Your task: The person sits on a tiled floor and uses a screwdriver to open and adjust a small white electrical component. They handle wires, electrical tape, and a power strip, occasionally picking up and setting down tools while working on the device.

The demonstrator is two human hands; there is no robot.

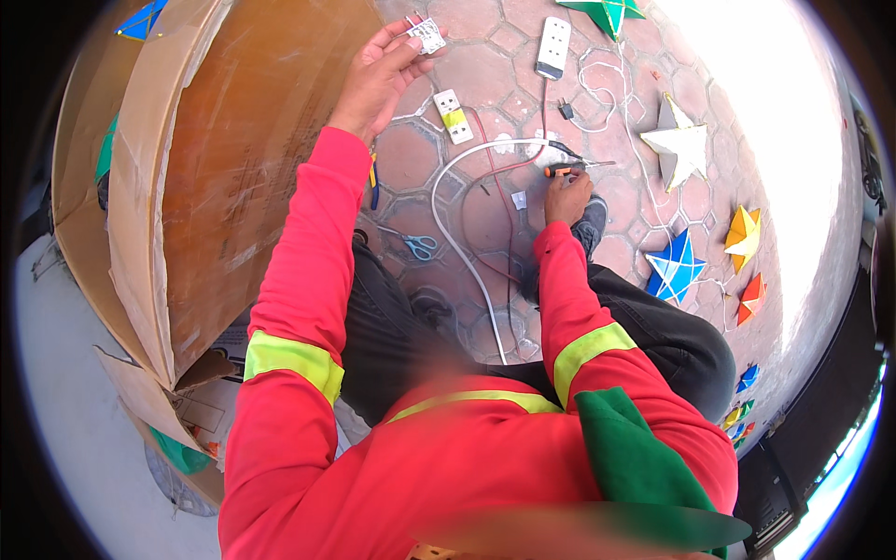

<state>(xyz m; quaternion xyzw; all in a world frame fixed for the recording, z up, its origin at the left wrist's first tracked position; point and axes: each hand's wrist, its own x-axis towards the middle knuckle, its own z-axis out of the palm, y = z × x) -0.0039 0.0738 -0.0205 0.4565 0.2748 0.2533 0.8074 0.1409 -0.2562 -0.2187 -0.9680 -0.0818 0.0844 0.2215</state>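
Note:
My left hand (381,77), held up at the top centre, pinches a small white electrical fitting (427,35) with its inner side and terminals showing. Low beside my shoe (590,227), my right hand (567,200) closes around a screwdriver (560,171) with an orange and black handle, its shaft pointing right. Just beyond it, the dark stripped end of a white cable (448,177) lies on the pavers. Between the hands rests a white outlet (455,119) with a yellow strip. Farther off is a white extension socket (553,45) with a reddish cord.
A large open cardboard box (252,140) stands at my left. Blue-handled scissors (420,246) and yellow-blue pliers (375,187) lie near my left leg. On the right are a black plug (566,109), a white star (677,142), a blue star (674,267) and several smaller stars joined by wires.

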